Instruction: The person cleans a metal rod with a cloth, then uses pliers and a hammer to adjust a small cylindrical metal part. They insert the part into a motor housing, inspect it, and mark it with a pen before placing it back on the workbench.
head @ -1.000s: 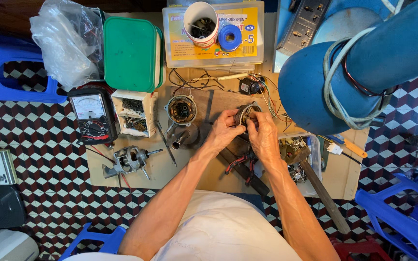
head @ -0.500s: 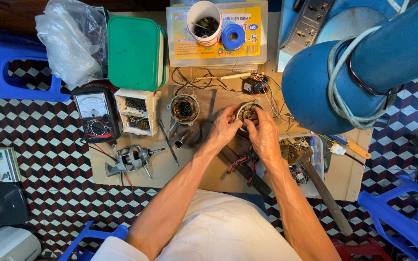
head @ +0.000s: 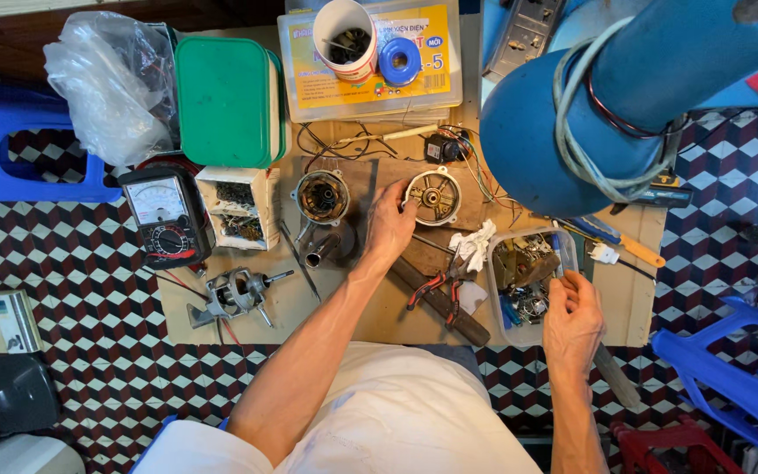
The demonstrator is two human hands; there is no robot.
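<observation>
Two hands (head: 389,230), two motor housings (head: 432,196), one multimeter (head: 162,215), one green box (head: 225,99).

Green box (head: 225,101) (checkered floor (head: 89,290)).

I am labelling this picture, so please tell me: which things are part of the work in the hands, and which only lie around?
In use:
- left hand on the round metal motor cover
- right hand at the clear plastic tub of small parts

Lying about:
- meter
- green box
- plastic bag
- red-handled pliers
- blue tape roll
</observation>
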